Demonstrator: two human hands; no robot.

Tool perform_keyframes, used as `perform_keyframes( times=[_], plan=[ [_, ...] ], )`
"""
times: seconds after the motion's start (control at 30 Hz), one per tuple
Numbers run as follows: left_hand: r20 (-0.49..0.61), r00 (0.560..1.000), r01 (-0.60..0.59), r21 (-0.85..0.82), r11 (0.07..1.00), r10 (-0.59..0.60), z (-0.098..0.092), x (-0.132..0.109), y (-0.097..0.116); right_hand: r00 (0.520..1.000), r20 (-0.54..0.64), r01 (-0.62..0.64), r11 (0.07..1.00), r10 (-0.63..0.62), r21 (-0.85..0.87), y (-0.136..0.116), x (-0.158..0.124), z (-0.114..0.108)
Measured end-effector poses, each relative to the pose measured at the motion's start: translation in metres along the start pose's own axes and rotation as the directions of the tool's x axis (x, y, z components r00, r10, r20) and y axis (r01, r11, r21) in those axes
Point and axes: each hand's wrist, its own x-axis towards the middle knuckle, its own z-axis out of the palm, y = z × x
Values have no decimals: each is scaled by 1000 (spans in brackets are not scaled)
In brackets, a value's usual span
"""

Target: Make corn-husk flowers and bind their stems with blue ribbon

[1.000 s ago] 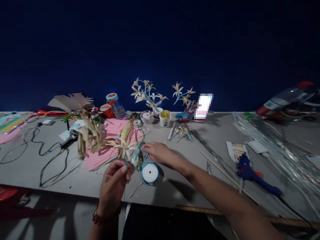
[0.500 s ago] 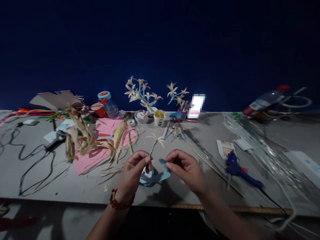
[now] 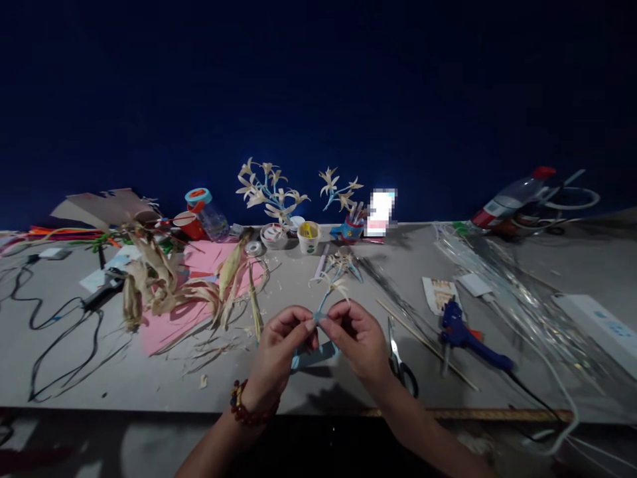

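Note:
My left hand (image 3: pixel 288 338) pinches the thin blue-wrapped stem of a pale, dry-petalled craft flower (image 3: pixel 331 285), whose petals point up and away from me. Right beside it, the thumb and finger of my right hand (image 3: pixel 355 335) are closed on light blue tape (image 3: pixel 314 357) at the base of the stem. The fingertips of both hands meet there. Below my hands the tape hangs in a loop, and its roll is mostly hidden. Just beyond the flower lie more small flowers with blue stems (image 3: pixel 346 264). Scissors (image 3: pixel 402 365) rest by my right wrist.
To the right lie a blue glue gun (image 3: pixel 472 338), a thin stick (image 3: pixel 425 342) and clear plastic wrapping (image 3: pixel 522 305). Corn husks (image 3: pixel 159 279) cover pink paper (image 3: pixel 169 325) on the left. Behind stand a white tub (image 3: pixel 309 239), flower sprays (image 3: pixel 271 189) and a bottle (image 3: pixel 515 196).
My right hand has moved left with the tape end to meet my left hand at the stem. The flower has shifted right and lower. The view has turned slightly right, and the scissors now show.

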Motion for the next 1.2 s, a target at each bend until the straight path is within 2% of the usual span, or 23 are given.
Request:
perform_keyframes(
  times=[0.2,0.67,0.93,1.1,1.2],
  plan=[
    [39,999,-22,-15,1000,22,1,-1,-2,997,-63,45,999,-45,-2,1,0,1],
    [46,997,-61,3,998,61,0,-2,-4,986,-100,130,990,-136,-64,5,4,6],
    [38,992,-121,87,989,118,1,-2,-2,951,-152,254,962,-267,-100,2,4,8],
    [31,989,-145,134,980,142,3,-4,1,967,-72,236,964,-246,-127,0,1,7],
    [37,980,-197,213,957,193,4,-7,1,973,-62,214,968,-223,-131,-1,0,8]
  ],
)
